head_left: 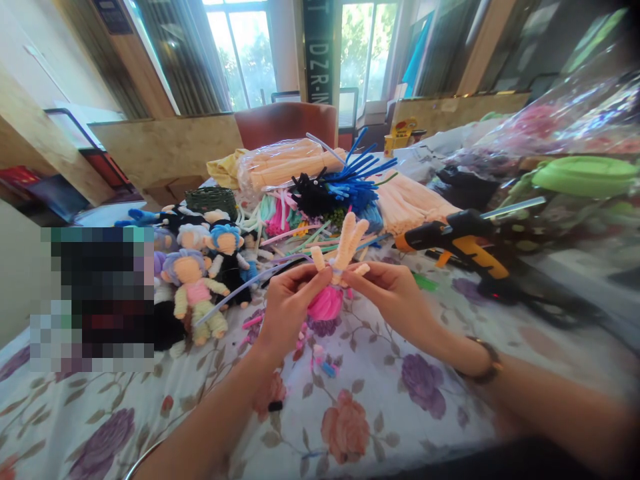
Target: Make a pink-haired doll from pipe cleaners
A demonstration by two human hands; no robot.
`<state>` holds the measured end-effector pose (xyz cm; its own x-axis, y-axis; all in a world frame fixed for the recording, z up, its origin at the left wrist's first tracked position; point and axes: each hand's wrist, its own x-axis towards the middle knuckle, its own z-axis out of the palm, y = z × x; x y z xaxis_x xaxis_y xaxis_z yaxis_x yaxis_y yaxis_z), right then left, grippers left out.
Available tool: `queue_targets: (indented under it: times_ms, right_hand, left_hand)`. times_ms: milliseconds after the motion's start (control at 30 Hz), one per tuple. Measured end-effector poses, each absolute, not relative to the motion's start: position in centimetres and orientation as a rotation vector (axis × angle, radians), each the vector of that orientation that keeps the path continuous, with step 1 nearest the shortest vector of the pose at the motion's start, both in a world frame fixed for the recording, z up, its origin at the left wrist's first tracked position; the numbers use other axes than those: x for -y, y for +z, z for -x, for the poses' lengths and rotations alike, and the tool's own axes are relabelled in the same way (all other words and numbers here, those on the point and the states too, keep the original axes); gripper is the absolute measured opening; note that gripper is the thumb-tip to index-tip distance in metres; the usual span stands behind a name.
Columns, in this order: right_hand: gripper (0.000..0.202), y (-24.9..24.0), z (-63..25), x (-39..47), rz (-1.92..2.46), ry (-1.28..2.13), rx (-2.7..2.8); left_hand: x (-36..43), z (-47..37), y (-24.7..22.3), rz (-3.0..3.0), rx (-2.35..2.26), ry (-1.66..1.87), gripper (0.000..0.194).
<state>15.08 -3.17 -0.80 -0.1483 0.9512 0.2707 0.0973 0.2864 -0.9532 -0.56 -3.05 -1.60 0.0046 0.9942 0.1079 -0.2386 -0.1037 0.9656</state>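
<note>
Between my two hands is a small pipe-cleaner doll [349, 248], upside down, its peach legs pointing up and its bright pink hair [326, 305] hanging below. My left hand [287, 300] pinches the doll's body from the left with thumb and fingers. From that hand a pale lavender pipe cleaner [235, 288] runs down to the left, its far part over the finished dolls. My right hand [397, 293] grips the doll from the right, thumb and forefinger closed near one short peach arm. The fingers partly hide the body.
Several finished dolls [190, 277] crowd the left. Beyond my hands lie bundles of blue [363, 177] and peach pipe cleaners [413, 203]. A black-and-orange glue gun [457, 240] stands at right, near a green lid [585, 175]. Small scraps [327, 368] dot the floral tablecloth [210, 407].
</note>
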Motion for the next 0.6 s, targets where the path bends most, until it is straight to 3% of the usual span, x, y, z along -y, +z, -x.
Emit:
queue_targets:
  times_ms: [600]
  right_hand:
    - [0.029, -1.34, -14.96, 3.26, 1.019, 0.965, 1.584]
  left_hand:
    - [2.86, 0.56, -1.73, -1.105, -0.991, 1.416, 0.018]
